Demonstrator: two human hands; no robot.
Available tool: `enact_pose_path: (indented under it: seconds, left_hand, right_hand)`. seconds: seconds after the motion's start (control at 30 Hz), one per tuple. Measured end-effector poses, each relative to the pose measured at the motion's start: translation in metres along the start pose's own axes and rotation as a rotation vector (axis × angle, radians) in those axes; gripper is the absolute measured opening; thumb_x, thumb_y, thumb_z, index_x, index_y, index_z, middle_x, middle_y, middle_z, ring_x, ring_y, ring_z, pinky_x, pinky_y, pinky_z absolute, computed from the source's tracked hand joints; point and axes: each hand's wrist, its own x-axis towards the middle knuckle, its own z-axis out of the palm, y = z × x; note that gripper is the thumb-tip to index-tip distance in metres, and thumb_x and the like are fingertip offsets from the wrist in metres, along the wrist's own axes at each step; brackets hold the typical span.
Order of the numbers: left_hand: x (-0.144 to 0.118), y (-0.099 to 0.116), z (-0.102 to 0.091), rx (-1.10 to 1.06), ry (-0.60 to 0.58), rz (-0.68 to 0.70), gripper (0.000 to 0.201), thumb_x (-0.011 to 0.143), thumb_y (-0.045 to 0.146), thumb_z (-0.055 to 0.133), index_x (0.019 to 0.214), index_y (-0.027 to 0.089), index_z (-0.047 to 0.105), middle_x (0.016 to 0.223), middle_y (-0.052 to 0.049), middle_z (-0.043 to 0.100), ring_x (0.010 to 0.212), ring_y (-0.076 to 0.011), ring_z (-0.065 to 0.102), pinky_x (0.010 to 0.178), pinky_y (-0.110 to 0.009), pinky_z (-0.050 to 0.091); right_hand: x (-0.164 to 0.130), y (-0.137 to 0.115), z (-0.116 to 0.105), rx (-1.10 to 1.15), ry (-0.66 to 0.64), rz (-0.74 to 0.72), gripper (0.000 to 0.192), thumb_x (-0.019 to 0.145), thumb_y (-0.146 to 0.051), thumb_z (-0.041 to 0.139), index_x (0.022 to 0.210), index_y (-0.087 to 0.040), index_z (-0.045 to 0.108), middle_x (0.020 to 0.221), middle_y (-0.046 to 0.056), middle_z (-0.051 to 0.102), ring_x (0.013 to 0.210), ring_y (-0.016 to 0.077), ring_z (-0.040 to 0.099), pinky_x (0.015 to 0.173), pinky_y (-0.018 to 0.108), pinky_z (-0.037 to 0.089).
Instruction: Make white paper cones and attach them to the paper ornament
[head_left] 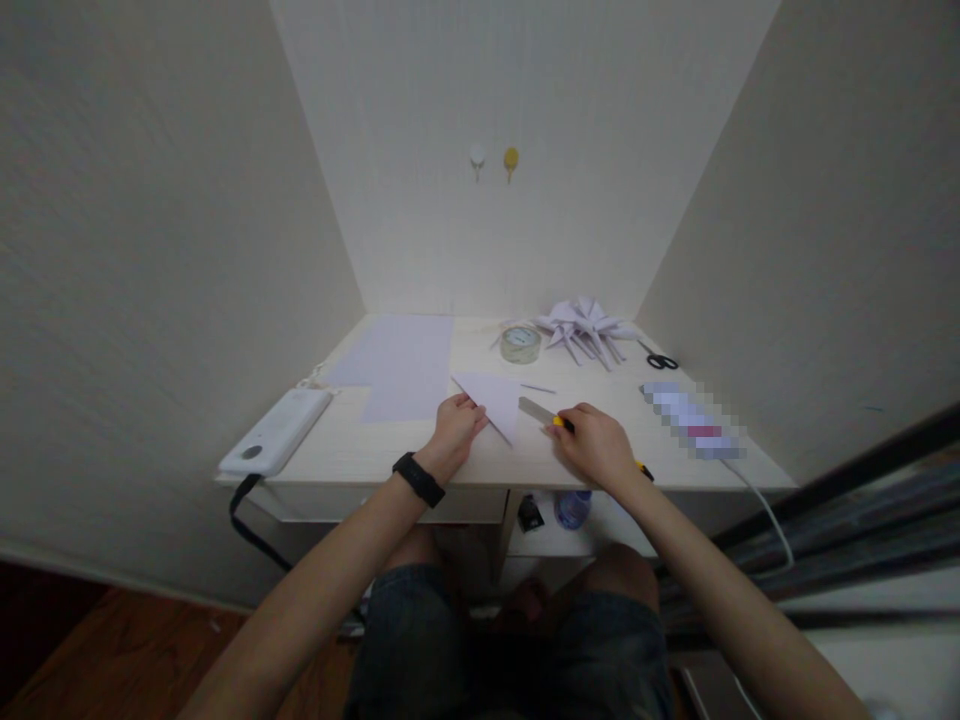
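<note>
- Paper folded into a triangle (491, 398) is seen lying flat on the desk (352, 455), near the middle of its front edge.
- The near left corner of the triangle is pinned down by the left hand (456, 428), whose fingers are curled and pressed onto the sheet.
- A utility knife (541, 412) with a yellow slider is gripped by the right hand (596, 447), closed around the handle, its blade pointed at the triangle's right edge.
- The paper is judged light, thin and easily creased or slid; it is best held flat near a corner, well clear of the blade.
- A flat sheet (401, 365) is laid toward the back left corner; a tape roll (520, 343), folded paper shapes (585, 328) and scissors (658, 357) are kept along the back edge.
</note>
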Motion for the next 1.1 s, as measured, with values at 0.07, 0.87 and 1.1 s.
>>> enact_pose_path:
  seconds: [0.07, 0.87, 1.1]
  left_hand:
    - [0.000, -0.001, 0.001, 0.006, 0.004, -0.002, 0.030, 0.069, -0.011, 0.056, 0.087, 0.012, 0.063, 0.089, -0.009, 0.072, 0.081, -0.0140, 0.068, 0.085, -0.029, 0.055]
    - [0.000, 0.000, 0.006, -0.037, 0.003, -0.002, 0.032, 0.070, -0.013, 0.053, 0.089, 0.012, 0.061, 0.089, -0.007, 0.072, 0.077, -0.0118, 0.066, 0.088, -0.029, 0.055]
    - [-0.008, -0.004, 0.006, 0.026, -0.151, -0.037, 0.024, 0.070, -0.006, 0.066, 0.085, 0.012, 0.062, 0.087, -0.007, 0.072, 0.079, -0.0128, 0.068, 0.089, -0.030, 0.054]
  right_hand:
    - [0.000, -0.002, 0.002, 0.026, -0.008, -0.039, 0.027, 0.095, -0.036, 0.052, 0.095, -0.020, 0.073, 0.099, 0.010, 0.071, 0.089, 0.0226, 0.066, 0.071, 0.030, 0.042]
    - [-0.012, -0.006, -0.008, -0.017, -0.010, -0.028, 0.024, 0.094, -0.036, 0.056, 0.090, -0.020, 0.073, 0.095, 0.008, 0.070, 0.084, 0.0209, 0.065, 0.066, 0.030, 0.038]
    - [0.009, 0.001, 0.002, 0.080, -0.025, -0.095, 0.022, 0.093, -0.035, 0.057, 0.096, -0.021, 0.074, 0.098, 0.009, 0.071, 0.091, 0.0217, 0.064, 0.074, 0.029, 0.040]
